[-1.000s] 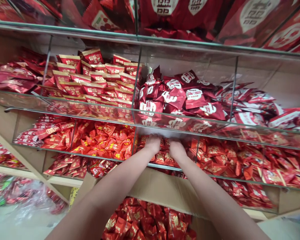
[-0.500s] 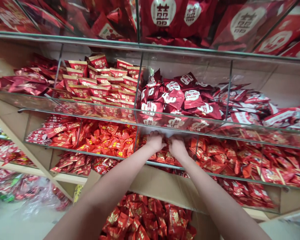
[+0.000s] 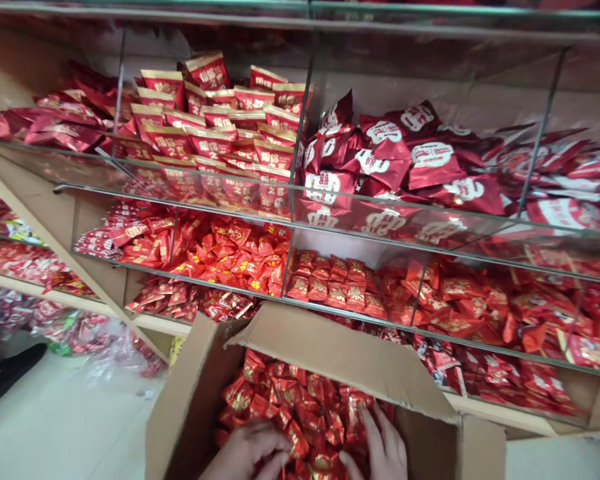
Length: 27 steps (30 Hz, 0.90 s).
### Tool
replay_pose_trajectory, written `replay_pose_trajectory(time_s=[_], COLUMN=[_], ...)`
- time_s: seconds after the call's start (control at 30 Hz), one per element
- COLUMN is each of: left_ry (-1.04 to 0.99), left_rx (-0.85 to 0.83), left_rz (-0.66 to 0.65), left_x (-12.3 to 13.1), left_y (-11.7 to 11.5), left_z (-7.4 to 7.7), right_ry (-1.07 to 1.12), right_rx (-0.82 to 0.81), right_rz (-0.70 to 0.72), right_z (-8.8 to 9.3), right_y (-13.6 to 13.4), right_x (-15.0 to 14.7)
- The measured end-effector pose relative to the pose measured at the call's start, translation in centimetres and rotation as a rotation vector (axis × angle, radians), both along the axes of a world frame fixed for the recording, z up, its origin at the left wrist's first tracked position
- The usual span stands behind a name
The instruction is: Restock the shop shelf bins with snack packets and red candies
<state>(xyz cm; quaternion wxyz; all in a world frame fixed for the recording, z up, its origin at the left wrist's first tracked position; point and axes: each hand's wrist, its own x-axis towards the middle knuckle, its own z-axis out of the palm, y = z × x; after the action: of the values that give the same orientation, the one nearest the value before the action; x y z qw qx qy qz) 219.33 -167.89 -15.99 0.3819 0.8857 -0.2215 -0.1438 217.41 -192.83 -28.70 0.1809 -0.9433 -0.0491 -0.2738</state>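
Observation:
An open cardboard box (image 3: 325, 347) at the bottom of the view holds many small red candy packets (image 3: 285, 393) with gold print. Over its left part is my left hand (image 3: 253, 450), fingers curved and a little apart from the thumb, at the packets' surface. My right hand (image 3: 383, 443) lies on the packets at the right, fingers spread and thumb apart. Neither hand has a packet lifted clear of the pile. Above the box, neat rows of red packets (image 3: 337, 280) lie in a compartment of the lower shelf.
Glass dividers (image 3: 303, 120) and a glass front edge (image 3: 360, 233) cross the shelves. Gold-topped red packets (image 3: 220, 127) and dark red packets (image 3: 380, 153) fill the upper compartments. Plastic-wrapped goods (image 3: 110, 340) and a black shoe (image 3: 13, 373) are on the floor at left.
Both my hands have come out of the lower shelf compartment and down into the cardboard box. The rows of packets there are now uncovered. The view has tilted down.

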Motion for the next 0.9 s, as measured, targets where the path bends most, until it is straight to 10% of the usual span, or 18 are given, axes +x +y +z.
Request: replay_pose_trajectory(time_s=[0.3, 0.57, 0.77, 0.9], left_ry=[0.093, 0.203, 0.193, 0.242], left_rx=[-0.091, -0.249, -0.271, -0.343], left_rz=[0.05, 0.137, 0.136, 0.19], left_x=[-0.7, 0.4, 0.2, -0.2], left_y=[-1.8, -2.2, -2.4, -3.0], left_z=[0.7, -1.2, -1.2, -0.4], right_ry=[0.227, 0.34, 0.251, 0.353], right_rx=[-0.019, 0.181, 0.45, 0.924], right_rz=[-0.032, -0.261, -0.18, -0.063], right_z=[5.6, 5.9, 6.2, 8.8], right_y=[0.5, 2.7, 2.2, 2.2], right_x=[1.3, 1.3, 0.2, -1.4])
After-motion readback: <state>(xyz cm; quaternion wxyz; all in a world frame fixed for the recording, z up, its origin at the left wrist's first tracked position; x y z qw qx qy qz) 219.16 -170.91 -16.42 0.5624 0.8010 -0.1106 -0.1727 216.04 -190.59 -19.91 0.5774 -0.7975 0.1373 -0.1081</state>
